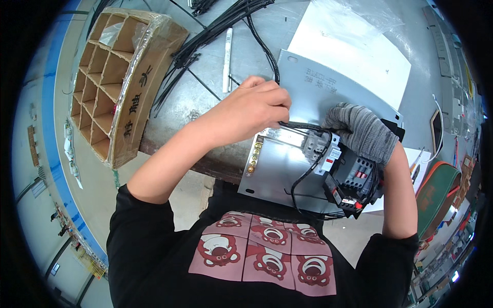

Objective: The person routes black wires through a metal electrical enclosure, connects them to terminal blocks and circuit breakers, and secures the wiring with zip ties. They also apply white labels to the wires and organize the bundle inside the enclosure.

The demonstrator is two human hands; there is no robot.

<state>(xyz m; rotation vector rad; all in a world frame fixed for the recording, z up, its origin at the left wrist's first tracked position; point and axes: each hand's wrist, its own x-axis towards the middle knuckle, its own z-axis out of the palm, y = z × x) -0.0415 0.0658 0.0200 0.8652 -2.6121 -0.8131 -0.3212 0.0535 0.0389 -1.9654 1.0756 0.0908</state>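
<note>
Bare and closed, my left hand (259,105) pinches a bundle of black wires (303,126) above a grey metal mounting plate (277,177). My right hand (362,131), in a grey knitted glove, curls its fingers round the same bundle further right; its fingertips are partly hidden. Just below the bundle, grey terminal blocks (313,146) sit on the plate. Beside them is a black contactor (357,174) with wires about it, under my right wrist. A strip of brass screws (254,158) lies along the plate's left part.
A cardboard box (138,97) with compartments stands at the left. Loose black cable ties (221,25) and a white marker (227,59) lie on the metal table (169,131). White sheets (354,54) lie behind the plate. A green padded stool (436,200) is at the right.
</note>
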